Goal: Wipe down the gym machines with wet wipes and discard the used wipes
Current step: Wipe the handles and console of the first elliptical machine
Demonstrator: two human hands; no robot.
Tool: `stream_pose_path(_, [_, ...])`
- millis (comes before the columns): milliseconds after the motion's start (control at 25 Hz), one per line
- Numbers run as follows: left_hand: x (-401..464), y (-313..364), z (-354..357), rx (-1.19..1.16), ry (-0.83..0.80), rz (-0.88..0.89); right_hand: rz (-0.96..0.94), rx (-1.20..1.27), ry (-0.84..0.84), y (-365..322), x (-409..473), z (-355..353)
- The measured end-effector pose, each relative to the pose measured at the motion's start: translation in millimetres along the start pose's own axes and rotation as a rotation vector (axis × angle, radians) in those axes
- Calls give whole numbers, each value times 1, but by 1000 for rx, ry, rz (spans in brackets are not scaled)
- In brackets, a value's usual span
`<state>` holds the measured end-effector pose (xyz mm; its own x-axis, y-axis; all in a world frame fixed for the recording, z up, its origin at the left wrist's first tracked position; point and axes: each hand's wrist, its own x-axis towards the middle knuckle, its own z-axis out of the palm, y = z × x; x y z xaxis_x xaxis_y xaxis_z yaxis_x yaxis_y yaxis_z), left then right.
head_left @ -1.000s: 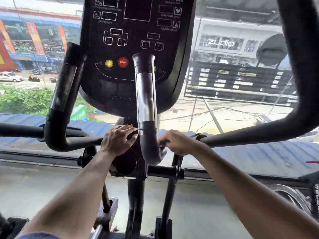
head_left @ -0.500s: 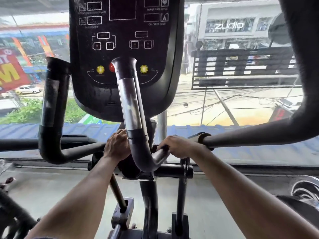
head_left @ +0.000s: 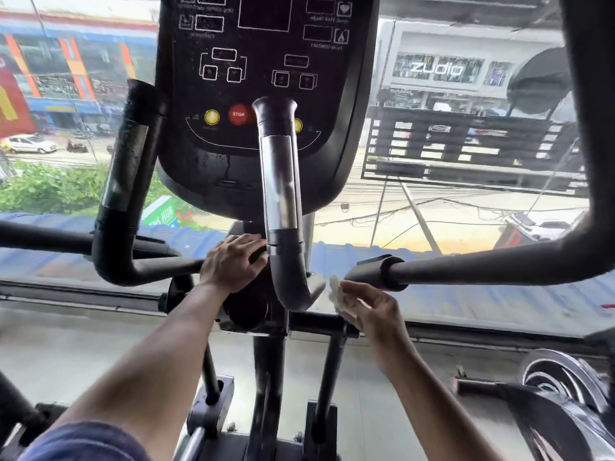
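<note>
A black elliptical machine fills the view, its console (head_left: 266, 94) straight ahead. Two upright grips with chrome bands rise in front of it, the left grip (head_left: 123, 181) and the right grip (head_left: 279, 201). My left hand (head_left: 233, 262) rests on the machine's centre post just left of the right grip's bend, fingers laid over the black part. My right hand (head_left: 366, 309) is off the handle, a little below the end of the long right arm bar (head_left: 466, 269), and pinches a small white wet wipe (head_left: 334, 289) between thumb and fingers.
A large window stands right behind the machine, with a street and shopfronts outside. Another machine's chrome-and-black part (head_left: 565, 387) sits low at the right. The grey floor (head_left: 66, 361) shows below the handlebars, and the machine's post and linkages (head_left: 266, 394) run down between my arms.
My right hand has let go of the handle bend and pulled back to the right and down, and the white wipe now shows in its fingers. My left hand stays on the centre post.
</note>
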<state>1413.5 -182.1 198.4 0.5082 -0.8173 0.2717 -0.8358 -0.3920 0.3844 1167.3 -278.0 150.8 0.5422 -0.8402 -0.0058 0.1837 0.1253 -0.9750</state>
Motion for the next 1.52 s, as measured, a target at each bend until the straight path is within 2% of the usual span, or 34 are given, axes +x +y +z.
stream_pose_path(80, [3, -10, 4, 31, 1, 24, 196, 302, 183, 28, -10, 6])
stream_pose_path(160, [9, -25, 15, 60, 2, 65, 299, 496, 273, 43, -7, 20])
stream_pose_path(320, [11, -25, 17, 41, -61, 43, 324, 598, 332, 51, 28, 58])
stream_pose_path(440, [10, -8, 11, 0, -20, -19, 337, 667, 381, 58, 60, 67])
stream_pose_path(600, [7, 0, 14, -63, 26, -116, 385, 678, 349, 85, 86, 74])
stream_pose_path(680, [20, -15, 22, 6, -2, -121, 467, 643, 370, 87, 93, 77])
stream_pose_path(760, [43, -59, 55, 109, -19, -29, 550, 589, 344, 78, 83, 72])
stream_pose_path(880, [78, -140, 118, 38, -53, -52, 535, 644, 213, 72, 62, 53])
stream_pose_path(1120, [71, -115, 100, 143, -13, 11, 495, 904, 264, 35, 22, 66])
stream_pose_path(1280, [42, -64, 58, 174, -18, -3, 418, 873, 275, 29, 11, 71])
stream_pose_path(1520, [14, -13, 16, 64, -14, 44, 369, 882, 356, 40, 38, 81])
